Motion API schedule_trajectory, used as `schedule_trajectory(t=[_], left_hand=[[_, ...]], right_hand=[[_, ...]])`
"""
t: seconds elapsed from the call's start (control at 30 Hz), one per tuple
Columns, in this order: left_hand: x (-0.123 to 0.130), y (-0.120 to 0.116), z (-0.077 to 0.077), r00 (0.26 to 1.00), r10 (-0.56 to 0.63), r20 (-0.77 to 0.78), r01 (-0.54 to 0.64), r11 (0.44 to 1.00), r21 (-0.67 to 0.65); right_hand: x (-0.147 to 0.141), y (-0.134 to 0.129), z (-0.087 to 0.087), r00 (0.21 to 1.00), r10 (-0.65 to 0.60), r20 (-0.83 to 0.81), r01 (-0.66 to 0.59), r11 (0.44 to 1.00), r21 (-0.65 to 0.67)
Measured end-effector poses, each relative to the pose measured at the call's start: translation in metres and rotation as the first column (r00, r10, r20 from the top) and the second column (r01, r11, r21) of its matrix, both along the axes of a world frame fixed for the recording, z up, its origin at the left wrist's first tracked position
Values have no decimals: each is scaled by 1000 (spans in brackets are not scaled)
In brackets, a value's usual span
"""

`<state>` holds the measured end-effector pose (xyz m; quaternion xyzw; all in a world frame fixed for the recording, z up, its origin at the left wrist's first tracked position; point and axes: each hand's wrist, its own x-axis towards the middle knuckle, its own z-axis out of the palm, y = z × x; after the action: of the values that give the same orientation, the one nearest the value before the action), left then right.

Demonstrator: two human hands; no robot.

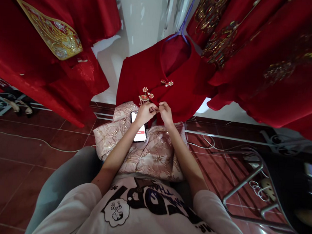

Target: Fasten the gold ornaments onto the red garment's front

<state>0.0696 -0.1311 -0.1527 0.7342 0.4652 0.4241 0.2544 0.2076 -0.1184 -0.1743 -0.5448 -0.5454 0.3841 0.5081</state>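
Observation:
A red jacket (142, 70) with a V neck hangs in front of me on a blue hanger (184, 25). Flower-shaped pearl fasteners (167, 83) sit at its neckline, and a fan-shaped tasselled ornament (144, 98) is on its left side. My left hand (144, 114) is closed in a pinch at the jacket's front edge, just under that ornament. Close beside it, my right hand (165, 112) also pinches the front edge, fingertips almost touching. Any small part between the fingertips is hidden. Pink floral brocade fabric (156, 155) lies over my lap, with a lit phone (138, 137) on it by my left forearm.
Red garments with gold embroidery (62, 40) hang at left, and more beaded red garments (238, 62) hang at right. A black chair (280, 177) with metal legs stands at right. Cables (48, 144) run over the red tiled floor (14, 159). Shoes (19, 107) are at far left.

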Motion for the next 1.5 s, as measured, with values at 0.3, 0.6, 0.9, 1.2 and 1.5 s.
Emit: schedule_trajectory(t=[0.3, 0.6, 0.9, 1.2, 1.5], left_hand=[[-19, -1, 6, 966, 257, 6, -256, 958, 128], [-31, 6, 2, 938, 347, 19, -347, 931, 111], [-15, -7, 7, 908, 133, -397, -127, 991, 41], [-20, -7, 11, 830, -16, -557, 68, 995, 73], [-19, -11, 20, 846, -28, -532, 102, 989, 110]], right_hand=[[36, -9, 29, 976, 24, 218, -54, 990, 130], [58, -10, 42, 976, -61, 209, 17, 979, 205], [38, -11, 32, 964, 111, 241, -138, 986, 96], [19, -10, 20, 950, 222, 221, -212, 975, -69], [25, -12, 26, 966, 185, 182, -173, 982, -80]])
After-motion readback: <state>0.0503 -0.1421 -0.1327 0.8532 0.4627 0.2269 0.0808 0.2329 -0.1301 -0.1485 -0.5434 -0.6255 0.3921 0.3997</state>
